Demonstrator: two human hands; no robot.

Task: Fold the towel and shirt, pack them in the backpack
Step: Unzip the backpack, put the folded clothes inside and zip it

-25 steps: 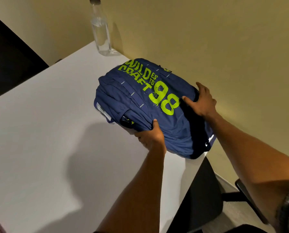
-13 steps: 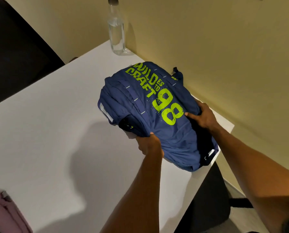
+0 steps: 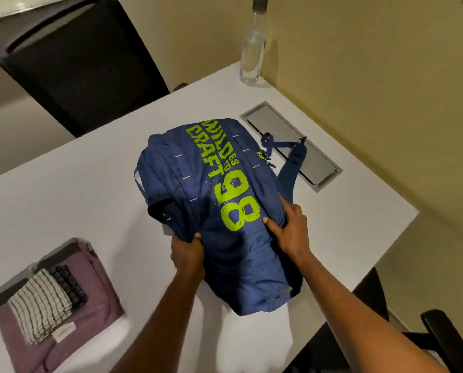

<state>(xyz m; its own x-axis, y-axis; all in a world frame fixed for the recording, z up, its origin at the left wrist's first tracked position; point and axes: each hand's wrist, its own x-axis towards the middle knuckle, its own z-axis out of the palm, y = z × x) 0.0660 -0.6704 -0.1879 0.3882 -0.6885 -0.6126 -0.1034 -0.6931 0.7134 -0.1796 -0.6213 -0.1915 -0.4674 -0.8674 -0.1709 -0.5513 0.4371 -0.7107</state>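
A navy backpack (image 3: 219, 211) with lime "98" lettering lies on its back in the middle of the white table (image 3: 63, 189). My left hand (image 3: 188, 254) grips a bunch of its fabric at the near left side. My right hand (image 3: 289, 230) grips the fabric on its right side, thumb on top. At the near left lies a folded mauve shirt (image 3: 90, 313), with a folded white towel with dark stripes (image 3: 39, 302) on top of it. A shoulder strap (image 3: 292, 157) trails out behind the backpack.
A clear glass bottle (image 3: 251, 55) stands at the table's far corner by the yellow wall. A grey cable hatch (image 3: 292, 141) is set into the tabletop behind the backpack. One black chair (image 3: 82, 63) is beyond the table, another (image 3: 381, 319) at the near right.
Both hands have pulled the backpack away from the wall toward the near edge, uncovering the cable hatch. The folded shirt and towel have come into view at the left.
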